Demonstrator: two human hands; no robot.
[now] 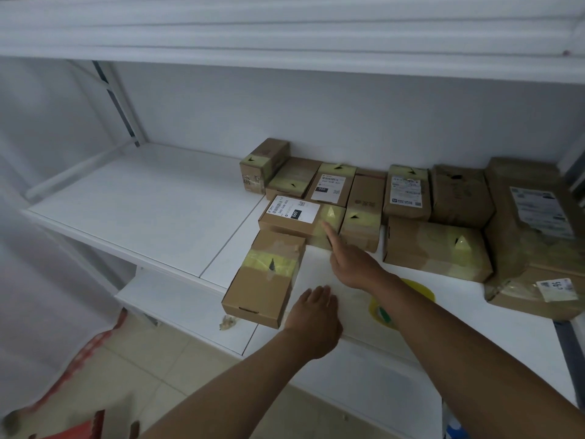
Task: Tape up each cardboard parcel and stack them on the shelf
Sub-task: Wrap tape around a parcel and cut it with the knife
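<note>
Several taped cardboard parcels lie on the white shelf point(142, 198). The nearest one point(264, 280), banded with yellow tape, juts over the shelf's front edge. My left hand point(313, 318) lies flat on the shelf just to its right, fingers straight. My right hand point(351, 261) reaches forward with the index finger stretched out, its tip touching the labelled parcel point(294, 217) behind. A roll of yellow tape point(384, 312) lies on the shelf, partly hidden under my right forearm.
More parcels fill the shelf's right side, among them a mid-sized box point(437, 248) and a large wrapped one point(535, 236). The upper shelf point(285, 36) hangs overhead. A lower shelf point(177, 308) and tiled floor point(142, 375) show below, with something red point(82, 429) at bottom left.
</note>
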